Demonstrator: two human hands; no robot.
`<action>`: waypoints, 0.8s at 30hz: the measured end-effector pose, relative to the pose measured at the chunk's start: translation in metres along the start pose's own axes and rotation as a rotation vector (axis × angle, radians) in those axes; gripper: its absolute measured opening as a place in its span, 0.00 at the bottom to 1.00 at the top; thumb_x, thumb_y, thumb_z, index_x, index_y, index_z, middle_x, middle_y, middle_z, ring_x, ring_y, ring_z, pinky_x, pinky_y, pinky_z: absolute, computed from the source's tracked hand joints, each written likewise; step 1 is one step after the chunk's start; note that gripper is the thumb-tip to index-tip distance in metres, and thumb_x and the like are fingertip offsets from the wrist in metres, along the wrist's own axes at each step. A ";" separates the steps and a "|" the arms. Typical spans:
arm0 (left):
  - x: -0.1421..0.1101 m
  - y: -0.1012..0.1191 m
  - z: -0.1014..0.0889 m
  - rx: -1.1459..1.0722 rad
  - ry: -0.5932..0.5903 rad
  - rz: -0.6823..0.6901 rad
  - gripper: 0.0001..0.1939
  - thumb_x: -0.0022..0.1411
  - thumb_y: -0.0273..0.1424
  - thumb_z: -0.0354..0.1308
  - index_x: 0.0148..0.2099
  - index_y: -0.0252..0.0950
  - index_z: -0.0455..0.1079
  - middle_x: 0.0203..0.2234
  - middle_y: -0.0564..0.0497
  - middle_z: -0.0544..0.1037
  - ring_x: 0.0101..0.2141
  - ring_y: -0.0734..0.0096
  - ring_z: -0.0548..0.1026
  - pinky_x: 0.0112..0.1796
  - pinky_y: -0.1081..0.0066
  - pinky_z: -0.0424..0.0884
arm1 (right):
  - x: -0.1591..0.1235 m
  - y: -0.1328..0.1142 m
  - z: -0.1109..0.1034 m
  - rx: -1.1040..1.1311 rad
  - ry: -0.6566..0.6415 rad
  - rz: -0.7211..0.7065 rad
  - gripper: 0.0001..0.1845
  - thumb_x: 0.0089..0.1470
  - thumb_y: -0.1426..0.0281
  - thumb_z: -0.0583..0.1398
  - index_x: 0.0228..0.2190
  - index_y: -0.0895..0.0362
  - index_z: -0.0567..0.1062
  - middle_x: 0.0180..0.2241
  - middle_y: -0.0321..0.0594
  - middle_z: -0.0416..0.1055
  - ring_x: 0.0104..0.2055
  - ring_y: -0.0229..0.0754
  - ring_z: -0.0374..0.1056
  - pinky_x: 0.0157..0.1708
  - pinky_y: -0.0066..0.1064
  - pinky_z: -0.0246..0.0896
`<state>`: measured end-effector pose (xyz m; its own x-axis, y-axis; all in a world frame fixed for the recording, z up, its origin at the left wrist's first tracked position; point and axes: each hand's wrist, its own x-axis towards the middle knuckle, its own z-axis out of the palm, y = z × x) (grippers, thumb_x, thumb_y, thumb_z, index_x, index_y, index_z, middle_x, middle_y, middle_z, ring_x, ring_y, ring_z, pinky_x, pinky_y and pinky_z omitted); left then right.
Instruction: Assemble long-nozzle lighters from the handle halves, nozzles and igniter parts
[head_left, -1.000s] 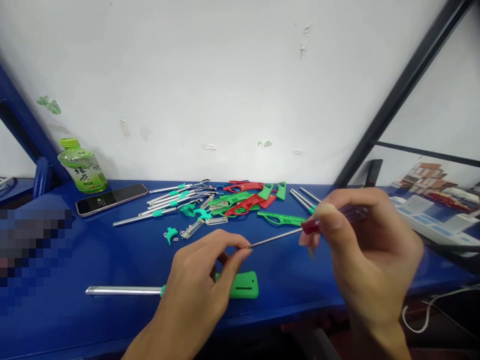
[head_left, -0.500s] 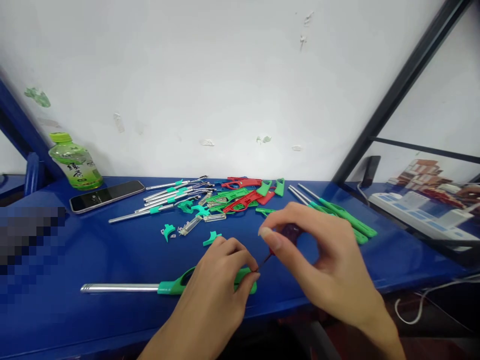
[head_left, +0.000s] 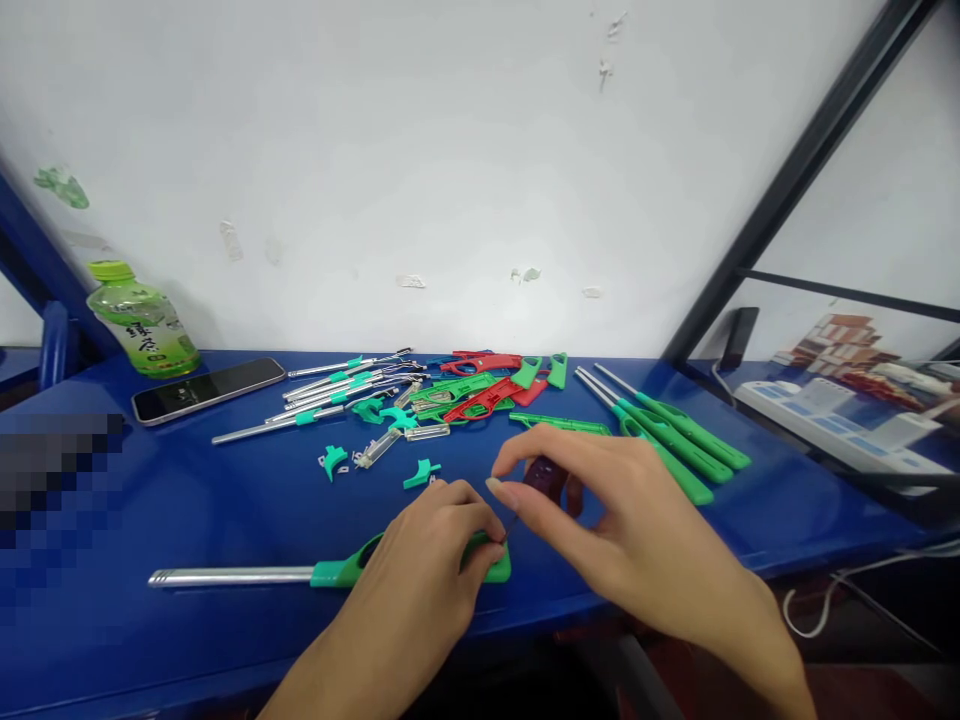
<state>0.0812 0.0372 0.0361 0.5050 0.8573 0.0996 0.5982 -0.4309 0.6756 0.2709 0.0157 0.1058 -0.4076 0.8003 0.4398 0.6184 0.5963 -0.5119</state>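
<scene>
A long-necked lighter (head_left: 337, 572) with a silver tube and a green handle lies across the front of the blue table. My left hand (head_left: 439, 570) rests over its handle, thumb and forefinger pinched together at the handle's right end. What lies between those fingertips is too small to make out. My right hand (head_left: 600, 520) is closed on the dark red handle of a screwdriver (head_left: 545, 478), its thin shaft slanting down to the left fingertips. The tip is hidden. Behind the hands lie a teal trigger (head_left: 421, 473) and another teal trigger (head_left: 334, 461).
At the back lie silver lighter tubes (head_left: 322, 395), clear fuel tanks (head_left: 381, 448) and red and green handle shells (head_left: 480, 397). Several green lighters (head_left: 679, 440) lie right. A phone (head_left: 210, 390) and a drink bottle (head_left: 142, 325) are left; a white power strip (head_left: 832, 430) is beyond the frame.
My left hand has lowered its pinch to the lighter's handle end. My right hand has brought the screwdriver left and down, tilting it steeper. A teal trigger now shows behind my left hand.
</scene>
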 end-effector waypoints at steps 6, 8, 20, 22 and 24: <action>-0.009 -0.002 -0.007 0.077 -0.071 0.051 0.09 0.66 0.26 0.64 0.46 0.44 0.78 0.47 0.48 0.79 0.51 0.51 0.77 0.57 0.52 0.68 | 0.002 0.001 0.000 -0.038 -0.042 0.002 0.06 0.70 0.65 0.63 0.37 0.50 0.75 0.30 0.26 0.76 0.29 0.34 0.69 0.29 0.29 0.57; -0.011 -0.003 -0.009 0.106 -0.094 0.064 0.09 0.65 0.25 0.64 0.46 0.44 0.78 0.45 0.49 0.79 0.50 0.52 0.77 0.57 0.53 0.67 | 0.001 0.000 -0.001 -0.042 -0.041 -0.011 0.08 0.72 0.64 0.61 0.38 0.50 0.75 0.32 0.28 0.76 0.31 0.36 0.70 0.31 0.30 0.58; -0.007 -0.010 -0.009 0.109 -0.111 0.018 0.14 0.66 0.28 0.67 0.51 0.49 0.78 0.48 0.54 0.79 0.49 0.57 0.76 0.51 0.59 0.68 | 0.009 0.013 0.004 -0.111 0.274 -0.105 0.06 0.67 0.69 0.68 0.45 0.52 0.81 0.34 0.31 0.79 0.32 0.35 0.72 0.35 0.27 0.63; -0.007 -0.013 -0.010 0.115 -0.096 0.023 0.14 0.67 0.28 0.66 0.52 0.49 0.77 0.49 0.53 0.79 0.50 0.57 0.76 0.51 0.59 0.68 | 0.010 0.014 0.006 -0.132 0.325 -0.137 0.04 0.63 0.67 0.70 0.36 0.54 0.83 0.28 0.30 0.75 0.28 0.35 0.70 0.31 0.27 0.62; -0.006 -0.014 -0.011 0.112 -0.079 0.028 0.13 0.68 0.28 0.65 0.52 0.48 0.77 0.49 0.53 0.79 0.50 0.57 0.76 0.52 0.59 0.68 | 0.010 0.013 0.007 -0.112 0.302 -0.164 0.05 0.67 0.68 0.67 0.37 0.54 0.84 0.28 0.32 0.75 0.29 0.36 0.70 0.32 0.28 0.62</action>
<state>0.0630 0.0409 0.0341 0.5674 0.8215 0.0565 0.6465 -0.4869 0.5873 0.2707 0.0322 0.0985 -0.3012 0.6296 0.7162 0.6375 0.6915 -0.3397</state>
